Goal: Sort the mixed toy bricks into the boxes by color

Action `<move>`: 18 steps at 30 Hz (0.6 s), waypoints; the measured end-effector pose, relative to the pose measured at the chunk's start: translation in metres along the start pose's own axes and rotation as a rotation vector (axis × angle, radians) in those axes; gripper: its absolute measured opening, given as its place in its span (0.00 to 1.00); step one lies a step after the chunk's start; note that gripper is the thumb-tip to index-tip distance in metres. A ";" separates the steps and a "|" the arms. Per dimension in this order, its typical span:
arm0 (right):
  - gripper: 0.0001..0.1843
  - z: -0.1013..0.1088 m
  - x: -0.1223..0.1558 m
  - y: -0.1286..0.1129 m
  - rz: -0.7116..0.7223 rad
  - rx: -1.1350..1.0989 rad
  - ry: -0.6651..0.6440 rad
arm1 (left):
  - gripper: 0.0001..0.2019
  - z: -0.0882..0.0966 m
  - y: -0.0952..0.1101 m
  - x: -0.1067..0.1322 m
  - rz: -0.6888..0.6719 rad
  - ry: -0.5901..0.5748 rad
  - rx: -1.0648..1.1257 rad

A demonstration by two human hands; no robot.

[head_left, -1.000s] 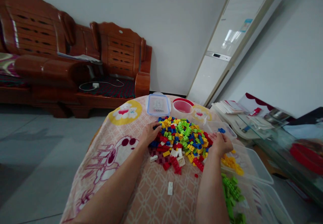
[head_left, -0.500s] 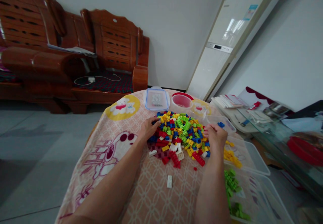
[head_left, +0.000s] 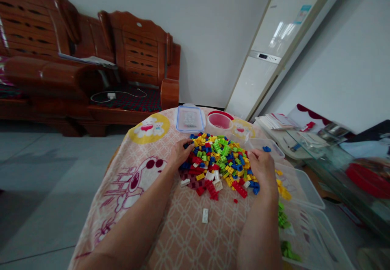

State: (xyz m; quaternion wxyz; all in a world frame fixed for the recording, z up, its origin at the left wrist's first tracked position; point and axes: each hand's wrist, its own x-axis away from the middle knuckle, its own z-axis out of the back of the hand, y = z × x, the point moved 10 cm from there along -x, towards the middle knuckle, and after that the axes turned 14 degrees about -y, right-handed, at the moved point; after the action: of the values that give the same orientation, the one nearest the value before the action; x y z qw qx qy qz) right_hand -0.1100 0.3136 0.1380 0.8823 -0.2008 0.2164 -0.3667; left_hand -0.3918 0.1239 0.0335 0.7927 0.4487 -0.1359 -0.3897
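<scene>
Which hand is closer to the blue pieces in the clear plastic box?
Right. The right hand's grip is just on the near side of the blue pieces; the left hand's grip is across the toy-brick pile, at its left edge.

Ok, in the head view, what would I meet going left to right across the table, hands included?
Yellow bear print → left hand → pile of mixed bricks → right hand → yellow pieces in a clear box.

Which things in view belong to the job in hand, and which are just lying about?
Likely in the job: brick pile, with left hand and right hand at its sides; clear bins containing bricks.

Apparently lying about: charger, papers, bench.
</scene>
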 end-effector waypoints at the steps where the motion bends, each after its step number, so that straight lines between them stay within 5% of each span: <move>1: 0.16 0.000 0.000 0.001 -0.007 0.025 -0.002 | 0.16 0.003 0.004 0.002 -0.015 0.033 -0.006; 5: 0.17 0.010 0.000 0.007 -0.032 -0.019 0.063 | 0.14 0.012 0.043 0.017 -0.178 0.157 -0.067; 8: 0.17 0.016 0.001 0.007 -0.008 -0.054 0.096 | 0.12 -0.006 0.083 0.031 -0.335 0.065 -0.054; 13: 0.16 0.021 0.005 0.019 -0.052 -0.078 0.130 | 0.12 -0.094 0.146 0.072 -0.647 -0.389 -0.048; 18: 0.18 0.017 0.001 0.037 -0.083 -0.126 0.224 | 0.10 -0.170 0.157 0.105 -0.740 -0.643 -0.278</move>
State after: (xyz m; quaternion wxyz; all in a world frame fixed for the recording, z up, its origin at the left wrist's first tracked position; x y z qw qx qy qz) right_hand -0.0796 0.3401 0.1326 0.8222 -0.2224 0.3277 -0.4089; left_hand -0.1487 0.1955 0.0523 0.5721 0.2143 -0.1519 -0.7770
